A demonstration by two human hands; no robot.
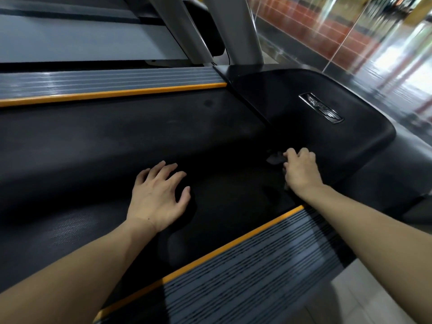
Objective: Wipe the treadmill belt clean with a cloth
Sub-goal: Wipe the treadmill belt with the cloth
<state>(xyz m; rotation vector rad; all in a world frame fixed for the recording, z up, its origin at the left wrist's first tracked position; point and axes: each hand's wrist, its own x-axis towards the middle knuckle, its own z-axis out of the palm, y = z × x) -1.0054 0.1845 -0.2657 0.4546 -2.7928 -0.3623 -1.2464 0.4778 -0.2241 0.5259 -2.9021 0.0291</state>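
The black treadmill belt [117, 146] runs across the middle of the head view. My left hand [159, 195] lies on it with fingers spread and slightly bent, holding nothing. My right hand [300, 170] has its fingers curled round a dark cloth [275, 158], which pokes out at the fingertips. The cloth sits where the belt meets the black motor cover [315, 127]. Most of the cloth is hidden under the hand and dark against the belt.
Grey ribbed side rails with orange strips border the belt, one far [112, 80] and one near [257, 265]. Two grey uprights [187, 31] rise at the back. A glass wall [350, 43] stands at the right, and pale floor tiles [364, 293] show at bottom right.
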